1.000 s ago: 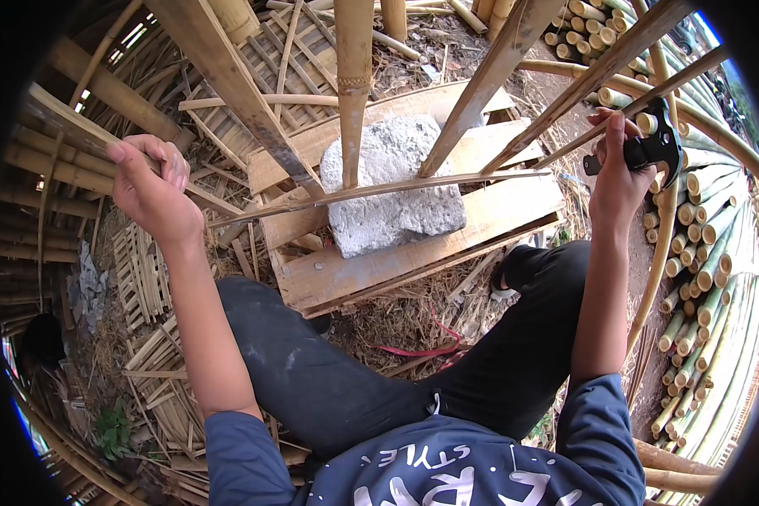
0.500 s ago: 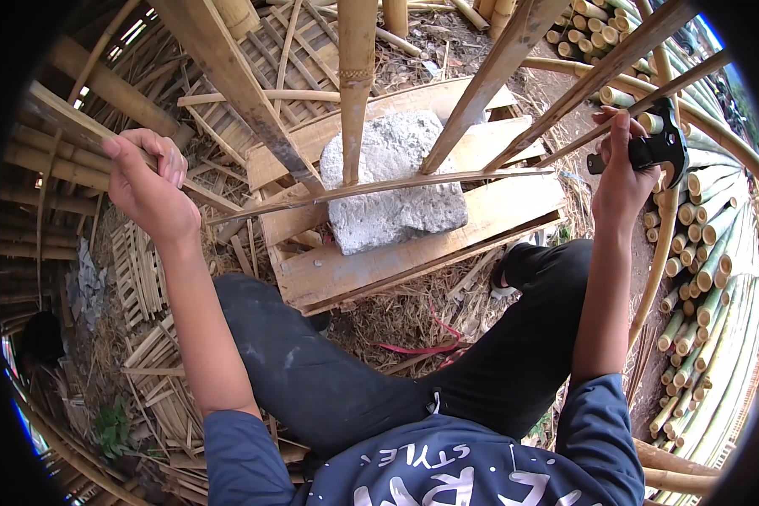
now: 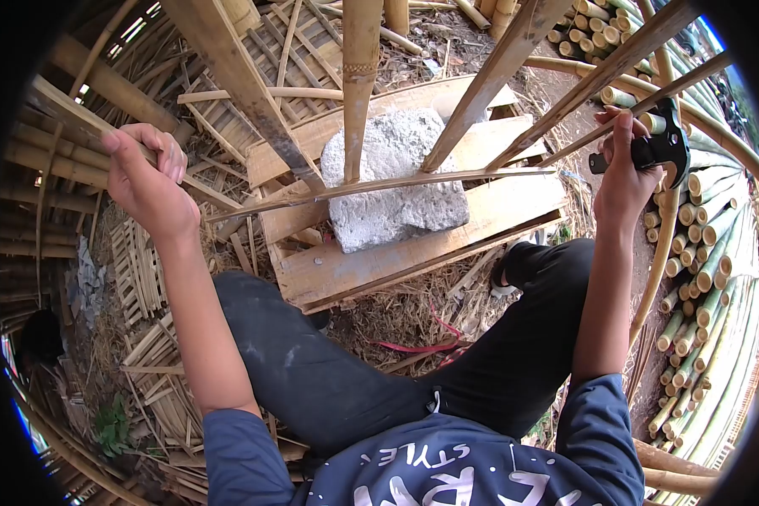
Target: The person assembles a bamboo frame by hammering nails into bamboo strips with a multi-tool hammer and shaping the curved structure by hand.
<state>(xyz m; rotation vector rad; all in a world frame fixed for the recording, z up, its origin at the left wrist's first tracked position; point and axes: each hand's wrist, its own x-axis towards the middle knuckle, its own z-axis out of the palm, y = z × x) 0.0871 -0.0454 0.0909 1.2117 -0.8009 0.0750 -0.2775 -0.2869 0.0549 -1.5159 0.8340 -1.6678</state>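
Observation:
My left hand [image 3: 153, 175] is closed round the left outer bamboo slat [image 3: 74, 110] of a fanned bamboo frame. A thin bamboo crosspiece [image 3: 388, 183] joins the near ends of the frame's several slats and lies across a rough grey stone block [image 3: 399, 215]. On the right, my right hand [image 3: 624, 173] grips a black hammer [image 3: 674, 145], its head pointing outward. Fingers of that hand also rest against the right outer slat [image 3: 683, 82]. The far ends of the slats run out of view at the top.
Under the stone is a low wooden plank platform [image 3: 506, 207]. Cut bamboo poles [image 3: 708, 244] are stacked at the right. Split bamboo pieces [image 3: 156, 396] and a woven bamboo panel [image 3: 266, 59] lie at the left and back. A red strap [image 3: 417, 347] lies on the ground between my legs.

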